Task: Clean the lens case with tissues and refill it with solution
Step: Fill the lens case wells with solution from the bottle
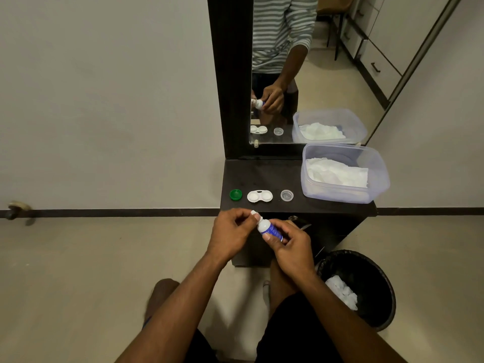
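Home bedroom or dressing area. Tall dark-framed mirror over a small dark dressing table against a plain wall, tiled floor. Wardrobe drawers reflected at far right, black bin near right.

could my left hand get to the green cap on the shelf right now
Probably not at once: the left hand is pinching the cap of the solution bottle. The path itself looks free, since the green cap sits uncovered at the shelf's left end, just beyond that hand.
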